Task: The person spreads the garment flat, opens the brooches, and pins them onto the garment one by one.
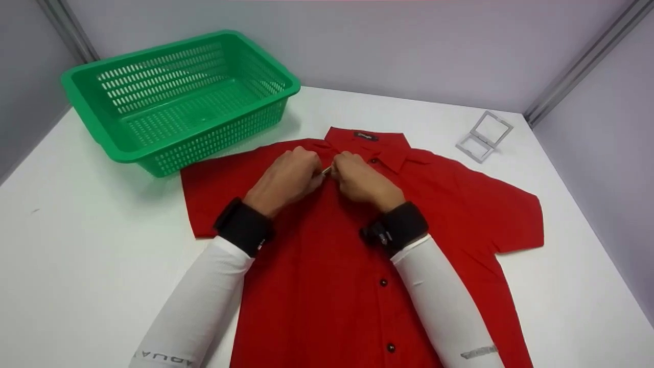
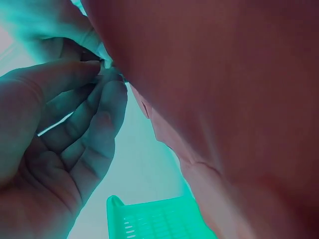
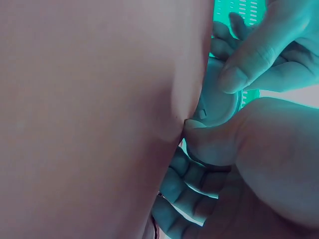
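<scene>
A red short-sleeved shirt (image 1: 332, 286) lies spread on the white table, its collar at the far side. Over its chest, close below the collar, my two hands meet. My left hand (image 1: 288, 176) pinches a flat round badge (image 3: 222, 102) between thumb and fingers; only its thin edge shows in the head view. The right wrist view shows a small nub on the badge's face, near the cloth. There my right hand (image 1: 360, 176) pinches raised shirt cloth beside the badge, thumb right at the badge's lower edge. Its fingertips are partly hidden behind the fabric.
A green plastic basket (image 1: 204, 140) stands at the back left, close to the shirt's sleeve. At the back right lies a small pale hinged frame (image 1: 484, 137), opened out. Pale walls (image 1: 409, 56) enclose the table's back and sides.
</scene>
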The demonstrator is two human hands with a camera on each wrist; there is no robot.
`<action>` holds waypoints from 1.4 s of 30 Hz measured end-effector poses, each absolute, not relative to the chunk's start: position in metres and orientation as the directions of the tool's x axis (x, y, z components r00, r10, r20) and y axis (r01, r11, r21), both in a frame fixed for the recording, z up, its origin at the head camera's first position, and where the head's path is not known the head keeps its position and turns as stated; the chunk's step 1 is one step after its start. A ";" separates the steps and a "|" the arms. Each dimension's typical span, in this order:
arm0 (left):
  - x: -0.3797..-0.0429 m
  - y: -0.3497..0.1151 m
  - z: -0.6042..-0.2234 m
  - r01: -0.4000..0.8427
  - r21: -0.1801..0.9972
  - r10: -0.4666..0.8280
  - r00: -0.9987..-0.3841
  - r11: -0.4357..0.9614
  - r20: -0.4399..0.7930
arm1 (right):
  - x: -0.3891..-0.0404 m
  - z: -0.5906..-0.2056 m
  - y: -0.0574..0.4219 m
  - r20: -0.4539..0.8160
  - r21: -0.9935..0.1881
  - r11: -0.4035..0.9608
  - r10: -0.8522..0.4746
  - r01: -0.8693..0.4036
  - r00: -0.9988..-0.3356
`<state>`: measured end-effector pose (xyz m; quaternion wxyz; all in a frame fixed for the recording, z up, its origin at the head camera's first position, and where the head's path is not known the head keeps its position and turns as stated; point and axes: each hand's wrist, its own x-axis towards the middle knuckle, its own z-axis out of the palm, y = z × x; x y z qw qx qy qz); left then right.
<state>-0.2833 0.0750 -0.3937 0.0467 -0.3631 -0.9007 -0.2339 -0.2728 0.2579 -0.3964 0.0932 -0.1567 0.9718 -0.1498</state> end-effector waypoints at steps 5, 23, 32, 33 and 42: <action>-0.284 0.076 -0.394 0.672 0.434 0.631 -0.731 0.600 0.260 | -0.273 -0.395 0.258 -0.122 -0.330 0.900 -0.340 -0.285 -0.933; -0.282 0.079 -0.396 0.578 0.537 0.553 -0.801 0.615 0.229 | -0.272 -0.395 0.257 -0.141 -0.349 0.904 -0.310 -0.245 -0.940; -0.282 0.081 -0.397 0.581 0.533 0.562 -0.797 0.616 0.220 | -0.273 -0.398 0.259 -0.154 -0.376 0.898 -0.305 -0.230 -0.940; -0.282 0.081 -0.398 0.579 0.536 0.562 -0.798 0.614 0.218 | -0.274 -0.398 0.259 -0.153 -0.383 0.895 -0.304 -0.227 -0.940; -0.282 0.081 -0.397 0.577 0.543 0.568 -0.796 0.610 0.209 | -0.275 -0.398 0.261 -0.112 -0.426 0.869 -0.325 -0.250 -0.939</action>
